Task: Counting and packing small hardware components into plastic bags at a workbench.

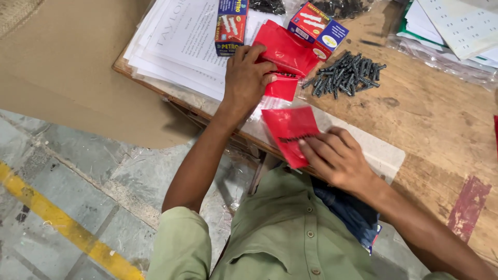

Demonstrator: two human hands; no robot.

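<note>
Left hand (248,78): fingers are closed on a red pouch (282,85) at the papers' (176,52) edge; the stack of pouches (285,49) could be dragged off if tugged.
Right hand (337,158): fingers are laid flat, open, on a filled pouch (289,129) near the table (430,119) edge (screws are seen inside); contents could be spilled if it is tilted unsealed.
Boxes (317,28): shut, contents hidden.
Screws (346,77): loose, easily scattered.

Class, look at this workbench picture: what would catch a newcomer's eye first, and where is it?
The bright red plastic pouches: the left hand presses on a stack of pouches mid-table, and the right hand pins a single pouch at the near edge. Right of the stack lies a heap of dark grey screws on the wooden table.
</note>
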